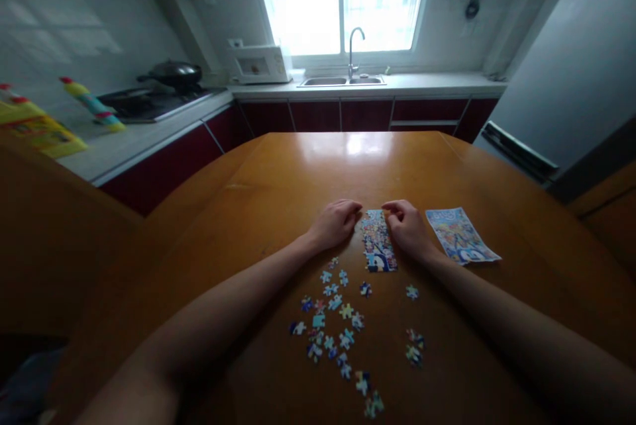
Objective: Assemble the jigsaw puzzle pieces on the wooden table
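A partly joined jigsaw puzzle (378, 239) lies flat on the wooden table, an upright strip with a blue and white figure at its near end. At its upper left edge is my left hand (336, 223), fingers curled and pressed together; whatever they hold, if anything, is hidden. My right hand (408, 228) is closed at the upper right edge, fingertips and thumb against the puzzle. Loose jigsaw pieces (334, 302) are scattered nearer to me, between my forearms. A single blue piece (366, 288) lies just below the puzzle.
Right of my right hand lies a printed picture sheet (460, 236). More pieces (414, 353) sit near my right forearm. Beyond the table (278, 173) are a sink (342, 81), a microwave (261, 65) and a stove with a wok (175, 73). A fridge (561, 74) stands at right.
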